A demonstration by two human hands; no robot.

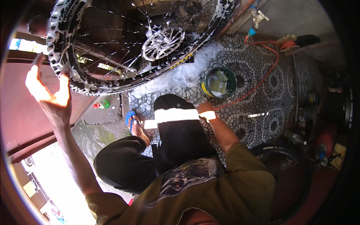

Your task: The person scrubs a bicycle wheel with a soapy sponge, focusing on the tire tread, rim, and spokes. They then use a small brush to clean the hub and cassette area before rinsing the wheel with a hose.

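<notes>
A foam-covered bicycle wheel (63,60) with a knobby black tire stands before me at the upper left. Suds cling to its spokes and to the round disc (164,44) at its hub. My left hand (52,92) is raised at the tire's left side, thumb and fingers spread; its fingertips overlap the tread, and whether they touch it I cannot tell. Beside my bent knee is my right hand (207,108), just below a dark green bucket (233,89). Its fingers are too unclear to read. Inside the bucket sits something pale green and foamy (218,83).
White suds (180,77) spread over the patterned tile floor (258,97). An orange hose (275,62) runs from a wall tap (258,18) past the bucket. A green bottle (102,104) lies at the left. Another bicycle tire (279,148) is at the lower right.
</notes>
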